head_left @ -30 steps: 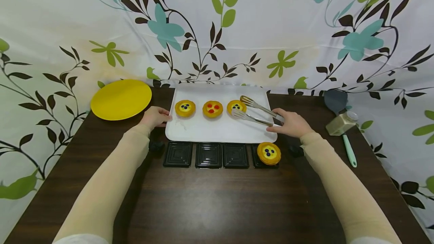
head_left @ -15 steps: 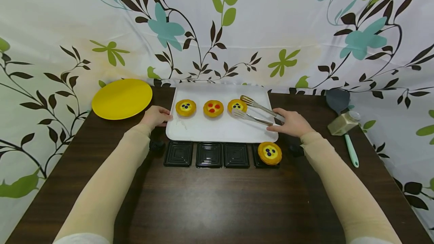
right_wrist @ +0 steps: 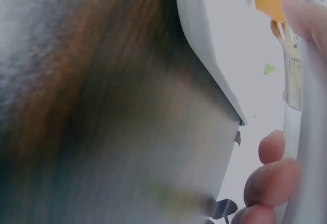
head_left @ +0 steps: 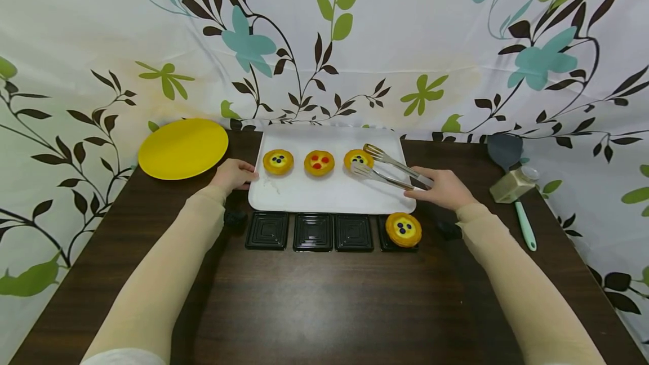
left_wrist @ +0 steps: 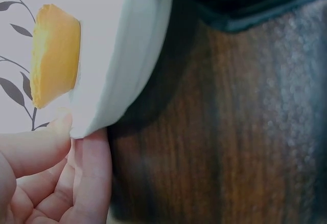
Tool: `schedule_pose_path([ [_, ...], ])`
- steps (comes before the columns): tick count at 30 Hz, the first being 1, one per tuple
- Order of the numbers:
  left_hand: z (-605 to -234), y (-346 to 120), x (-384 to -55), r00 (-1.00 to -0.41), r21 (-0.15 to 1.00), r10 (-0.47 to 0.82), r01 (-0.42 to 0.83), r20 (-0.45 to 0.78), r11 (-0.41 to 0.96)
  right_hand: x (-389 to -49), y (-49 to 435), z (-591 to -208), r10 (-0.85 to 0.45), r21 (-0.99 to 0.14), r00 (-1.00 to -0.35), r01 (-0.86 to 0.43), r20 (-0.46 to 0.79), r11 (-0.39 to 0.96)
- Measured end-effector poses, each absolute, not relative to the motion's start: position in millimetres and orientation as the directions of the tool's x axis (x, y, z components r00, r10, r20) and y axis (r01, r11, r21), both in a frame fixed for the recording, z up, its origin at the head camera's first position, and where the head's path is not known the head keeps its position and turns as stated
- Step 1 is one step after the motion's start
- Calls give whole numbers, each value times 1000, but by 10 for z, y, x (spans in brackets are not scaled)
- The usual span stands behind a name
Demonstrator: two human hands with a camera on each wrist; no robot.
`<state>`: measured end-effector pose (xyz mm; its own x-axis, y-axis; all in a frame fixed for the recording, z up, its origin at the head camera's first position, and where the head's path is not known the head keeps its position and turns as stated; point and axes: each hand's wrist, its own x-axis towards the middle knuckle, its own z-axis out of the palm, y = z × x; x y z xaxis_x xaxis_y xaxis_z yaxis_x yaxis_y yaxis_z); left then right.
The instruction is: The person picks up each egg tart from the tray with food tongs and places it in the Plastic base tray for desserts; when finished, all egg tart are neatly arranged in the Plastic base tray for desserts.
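My left hand (head_left: pixel 234 174) pinches the left rim of a white tray (head_left: pixel 304 199), thumb above and fingers beneath in the left wrist view. Metal tongs (head_left: pixel 392 180) are held in my right hand (head_left: pixel 442 187) at the tray's right side. Their spread tips lie around the right-hand tart (head_left: pixel 357 159), which has blue dots; whether they touch it I cannot tell. A red-dotted tart (head_left: pixel 319 163) sits mid-tray and a blue-dotted tart (head_left: pixel 278 161) at its left. Another tart (head_left: pixel 403 230) rests on the rightmost black square dish (head_left: pixel 383 241) in front of the tray.
Several black square dishes, such as the leftmost dish (head_left: pixel 266 230), line the tray's front. A yellow plate (head_left: pixel 183 149) stands at the back left. At the right lie a spatula (head_left: pixel 525 225) with a green handle and a jar (head_left: pixel 514 184). A patterned cloth (head_left: pixel 324 44) hangs behind the table.
My right hand and the tongs have shifted slightly right, and the right-hand tart has slid a little right with them. My left hand stays on the tray rim.
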<state>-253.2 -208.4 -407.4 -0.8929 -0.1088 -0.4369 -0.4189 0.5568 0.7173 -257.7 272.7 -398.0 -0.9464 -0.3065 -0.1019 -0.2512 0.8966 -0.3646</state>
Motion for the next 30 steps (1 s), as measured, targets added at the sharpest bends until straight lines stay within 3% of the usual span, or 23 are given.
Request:
schedule_pose_path([
  [30,-4102,-2083,-2539,-886,705,-119,-432,-448,563,-1856,2823,-3812,-376,-436,-926,-324,-36,840],
])
